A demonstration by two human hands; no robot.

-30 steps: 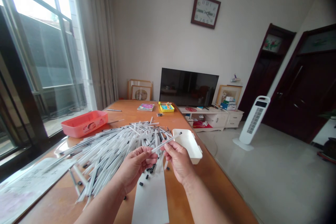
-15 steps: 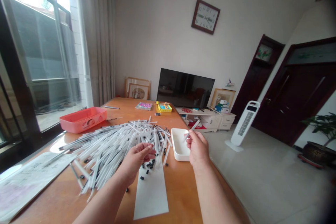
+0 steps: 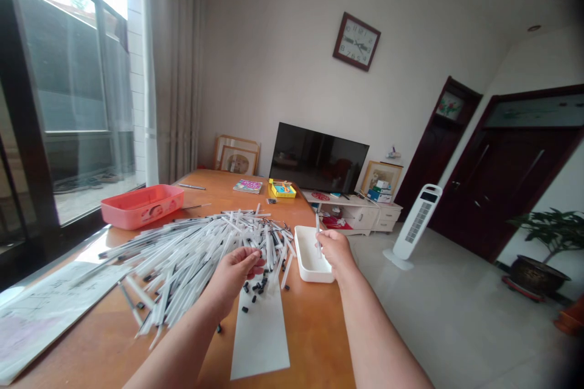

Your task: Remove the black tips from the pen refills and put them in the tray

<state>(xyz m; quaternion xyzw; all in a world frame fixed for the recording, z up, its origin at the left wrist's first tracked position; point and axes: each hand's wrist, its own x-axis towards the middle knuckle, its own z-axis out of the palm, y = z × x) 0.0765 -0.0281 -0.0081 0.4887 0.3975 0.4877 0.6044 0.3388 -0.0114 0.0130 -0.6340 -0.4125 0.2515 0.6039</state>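
Observation:
My right hand (image 3: 335, 250) grips a thin, pale pen barrel (image 3: 318, 236), which stands nearly upright over the white tray (image 3: 314, 276). My left hand (image 3: 241, 264) is closed in a pinch above the near right side of a pile of pen barrels (image 3: 196, 261); what its fingertips hold, if anything, is too small to make out. Many of the barrels are whitish and translucent, with some dark ones among them. Several small black caps (image 3: 245, 310) lie just beyond and below my left hand, some on a strip of white paper (image 3: 261, 340).
A pink plastic box (image 3: 141, 206) stands at the table's left. Towards the far end are a pen (image 3: 191, 186), a small booklet (image 3: 247, 186) and a yellow box (image 3: 282, 189). A large paper-like board (image 3: 50, 310) lies at the near left. The table (image 3: 314, 340) ends to the right of the tray.
The pen barrel in my right hand has swung from slanted to nearly upright, and that hand has shifted slightly left. My left hand keeps its pinch. The camera view has tilted a little.

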